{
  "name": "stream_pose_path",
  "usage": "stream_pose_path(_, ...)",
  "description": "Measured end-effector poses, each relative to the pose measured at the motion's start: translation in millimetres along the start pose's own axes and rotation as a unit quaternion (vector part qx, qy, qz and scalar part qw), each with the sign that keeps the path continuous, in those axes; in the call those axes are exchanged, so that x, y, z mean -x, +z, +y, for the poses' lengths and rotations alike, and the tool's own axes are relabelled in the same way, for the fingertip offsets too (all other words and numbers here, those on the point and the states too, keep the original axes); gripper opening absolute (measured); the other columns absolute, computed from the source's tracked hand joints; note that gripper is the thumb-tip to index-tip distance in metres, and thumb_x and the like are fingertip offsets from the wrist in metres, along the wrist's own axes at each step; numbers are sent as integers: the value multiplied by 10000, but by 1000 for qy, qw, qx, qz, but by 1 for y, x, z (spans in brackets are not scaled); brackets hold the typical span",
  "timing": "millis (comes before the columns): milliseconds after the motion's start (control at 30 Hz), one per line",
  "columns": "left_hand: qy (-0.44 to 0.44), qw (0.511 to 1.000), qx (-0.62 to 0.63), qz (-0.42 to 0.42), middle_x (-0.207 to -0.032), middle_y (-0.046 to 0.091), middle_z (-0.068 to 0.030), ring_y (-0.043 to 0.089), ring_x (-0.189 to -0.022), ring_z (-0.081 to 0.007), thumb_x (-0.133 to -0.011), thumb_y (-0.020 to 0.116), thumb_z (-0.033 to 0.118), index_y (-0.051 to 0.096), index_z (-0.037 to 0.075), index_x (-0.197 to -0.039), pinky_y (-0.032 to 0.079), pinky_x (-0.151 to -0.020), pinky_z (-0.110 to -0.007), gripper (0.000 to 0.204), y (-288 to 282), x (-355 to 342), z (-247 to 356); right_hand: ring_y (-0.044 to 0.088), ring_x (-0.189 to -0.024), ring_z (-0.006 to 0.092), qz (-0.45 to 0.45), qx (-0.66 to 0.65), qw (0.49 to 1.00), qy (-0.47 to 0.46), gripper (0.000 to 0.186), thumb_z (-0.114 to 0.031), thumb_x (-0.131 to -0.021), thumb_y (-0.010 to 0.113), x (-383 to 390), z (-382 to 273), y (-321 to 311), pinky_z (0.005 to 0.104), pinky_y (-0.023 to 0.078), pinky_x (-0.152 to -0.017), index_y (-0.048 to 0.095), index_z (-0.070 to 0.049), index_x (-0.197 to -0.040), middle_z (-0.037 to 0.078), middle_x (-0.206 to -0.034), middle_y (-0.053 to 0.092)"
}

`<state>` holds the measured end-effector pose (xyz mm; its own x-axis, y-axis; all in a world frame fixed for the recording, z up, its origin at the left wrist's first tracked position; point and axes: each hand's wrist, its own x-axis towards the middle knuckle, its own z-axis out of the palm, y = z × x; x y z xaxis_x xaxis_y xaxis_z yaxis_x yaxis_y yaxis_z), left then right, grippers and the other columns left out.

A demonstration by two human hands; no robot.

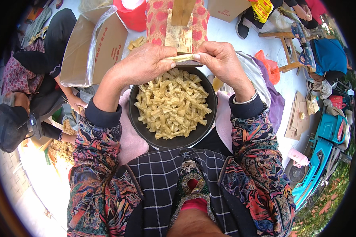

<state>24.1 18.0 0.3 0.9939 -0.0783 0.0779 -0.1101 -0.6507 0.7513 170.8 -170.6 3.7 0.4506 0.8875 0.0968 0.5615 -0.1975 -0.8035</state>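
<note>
A pale yellow twisted strip (182, 57) is stretched level between my two hands. My left hand (143, 60) pinches its left end between thumb and fingers. At the other end, my right hand (222, 62) grips it the same way; a light bangle circles that wrist. Just beyond the strip stands a wooden board (178, 38) with an upright wooden piece on it and a dark flat edge at its near end. Below my hands, a round black pan (213, 112) rests at my lap, heaped with short yellowish pieces (172, 106) of similar material.
An open cardboard box (77, 59) lined with clear plastic stands at the left. A red-patterned cloth (156, 21) lies under the board. Another person (35, 71) sits at the left; others are at the upper right near a wooden stool (290, 53). A teal vehicle (314, 158) is at the right.
</note>
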Motion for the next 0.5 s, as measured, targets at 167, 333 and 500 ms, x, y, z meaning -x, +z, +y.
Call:
stream_pose_path(167, -117, 962, -153, 196, -735, 644, -134, 643, -753, -338, -866, 591, 310, 643, 176, -1007, 496, -646, -451, 201, 1, -31, -18, 534, -521, 144, 135, 0, 991, -25, 155, -158, -844, 617, -42, 18, 8, 315, 444, -522, 629, -10, -798, 93, -569, 566)
stream_pose_path(333, -128, 939, -152, 281, -739, 655, -118, 650, -748, -327, -861, 600, 334, 647, 199, -997, 500, -648, -464, 198, -5, -50, -28, 586, -514, 155, 232, 16, 972, -23, 146, -141, -845, 605, -69, 16, 17, 308, 466, -510, 640, -11, -789, 103, -599, 619)
stream_pose_path(500, -134, 938, -156, 278, -772, 668, -125, 652, -777, -338, -850, 597, 359, 649, 194, -1017, 503, -678, -475, 240, -2, -56, -40, 614, -561, 241, 224, 50, 973, 1, 143, -141, -834, 606, -76, 23, 22, 341, 486, -553, 641, -19, -767, 139, -631, 628)
